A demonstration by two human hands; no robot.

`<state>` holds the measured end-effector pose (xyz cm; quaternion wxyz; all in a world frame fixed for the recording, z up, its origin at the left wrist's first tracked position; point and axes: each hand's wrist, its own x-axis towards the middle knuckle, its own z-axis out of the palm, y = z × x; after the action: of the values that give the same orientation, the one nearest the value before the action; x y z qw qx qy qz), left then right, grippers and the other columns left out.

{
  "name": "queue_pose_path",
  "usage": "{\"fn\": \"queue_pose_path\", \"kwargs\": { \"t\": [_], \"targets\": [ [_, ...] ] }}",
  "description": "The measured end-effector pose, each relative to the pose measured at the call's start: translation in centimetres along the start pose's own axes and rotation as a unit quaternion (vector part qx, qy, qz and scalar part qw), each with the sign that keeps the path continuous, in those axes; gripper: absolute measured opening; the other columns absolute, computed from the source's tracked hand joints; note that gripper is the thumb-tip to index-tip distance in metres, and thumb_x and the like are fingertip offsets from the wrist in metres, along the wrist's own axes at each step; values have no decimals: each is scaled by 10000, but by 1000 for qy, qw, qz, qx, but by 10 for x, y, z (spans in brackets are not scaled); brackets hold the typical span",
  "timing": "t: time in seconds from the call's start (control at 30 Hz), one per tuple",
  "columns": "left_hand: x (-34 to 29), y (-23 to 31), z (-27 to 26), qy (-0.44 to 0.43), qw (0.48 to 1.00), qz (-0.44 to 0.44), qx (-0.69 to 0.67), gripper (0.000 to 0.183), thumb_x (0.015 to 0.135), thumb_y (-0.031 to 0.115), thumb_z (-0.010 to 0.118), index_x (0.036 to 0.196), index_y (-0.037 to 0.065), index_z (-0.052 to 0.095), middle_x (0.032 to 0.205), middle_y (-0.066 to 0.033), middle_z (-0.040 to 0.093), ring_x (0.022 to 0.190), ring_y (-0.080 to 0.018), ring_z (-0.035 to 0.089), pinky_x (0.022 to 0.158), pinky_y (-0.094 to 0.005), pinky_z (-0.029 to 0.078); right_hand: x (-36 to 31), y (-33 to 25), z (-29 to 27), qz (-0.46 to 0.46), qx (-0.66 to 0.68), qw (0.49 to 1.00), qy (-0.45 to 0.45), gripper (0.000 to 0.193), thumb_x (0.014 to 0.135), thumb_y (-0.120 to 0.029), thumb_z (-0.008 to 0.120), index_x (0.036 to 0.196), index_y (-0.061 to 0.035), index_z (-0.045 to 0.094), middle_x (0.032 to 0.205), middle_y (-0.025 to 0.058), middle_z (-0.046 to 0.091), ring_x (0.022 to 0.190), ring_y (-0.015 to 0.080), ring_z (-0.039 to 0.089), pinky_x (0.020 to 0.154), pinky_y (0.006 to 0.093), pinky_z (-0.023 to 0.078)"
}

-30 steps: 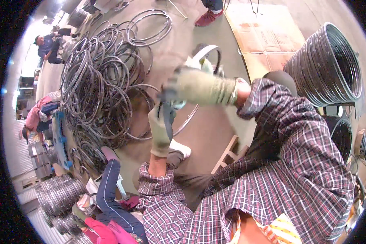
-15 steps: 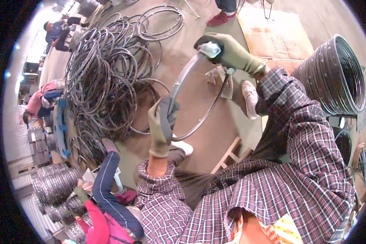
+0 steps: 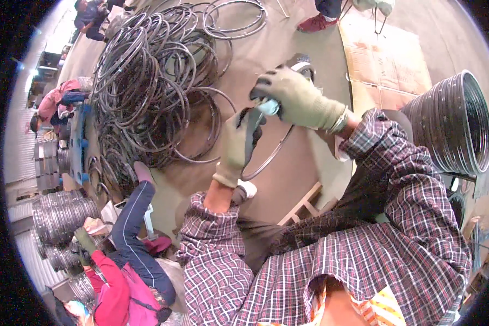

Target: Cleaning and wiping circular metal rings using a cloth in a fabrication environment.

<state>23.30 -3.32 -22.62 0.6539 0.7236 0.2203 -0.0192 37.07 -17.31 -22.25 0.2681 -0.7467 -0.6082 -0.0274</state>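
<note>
My left hand (image 3: 236, 142), in a grey-palmed knit glove, is closed around a thin metal wheel rim (image 3: 275, 154) held up in front of me. Close beside it, my gloved right hand (image 3: 299, 99) pinches a pale bluish wad of cloth (image 3: 268, 106) against the rim. The two hands nearly meet and cover part of the ring. Its far side shows beyond my right hand, and its lower curve hangs below both hands.
A large heap of loose rims (image 3: 146, 81) lies on the floor to the left. At right stands a stack of rims (image 3: 445, 122), near a flattened cardboard sheet (image 3: 386, 60). A wooden frame (image 3: 301, 205) lies by my legs. A co-worker in pink (image 3: 127, 293) sits at lower left.
My right hand has slid with the cloth along the rim, down and closer to my left hand. My left hand has risen slightly to the right. The view has shifted a little.
</note>
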Motion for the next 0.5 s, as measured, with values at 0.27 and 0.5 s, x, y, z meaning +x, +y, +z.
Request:
{"fn": "queue_pose_path", "kwargs": {
  "t": [0.27, 0.5],
  "targets": [
    [-15, 10, -4, 35, 997, 11, -75, 295, 1004, 235, 480, 906, 11, 644, 688, 23, 550, 540, -13, 413, 461, -193, 302, -21, 58, -5, 73, 98, 990, 64, 341, 698, -63, 688, 1036, -89, 649, 1008, 138, 660, 925, 333, 637, 814, 412, 500],
    [-13, 15, -19, 9, 999, 8, -49, 336, 1002, 321, 491, 980, 22, 641, 702, 34, 569, 509, 2, 424, 440, -158, 317, -14, 27, -11, 45, -13, 993, 111, 515, 621, 29, 628, 1114, -119, 632, 1148, 103, 604, 1111, 303, 555, 966, 412, 442]
  ]
}}
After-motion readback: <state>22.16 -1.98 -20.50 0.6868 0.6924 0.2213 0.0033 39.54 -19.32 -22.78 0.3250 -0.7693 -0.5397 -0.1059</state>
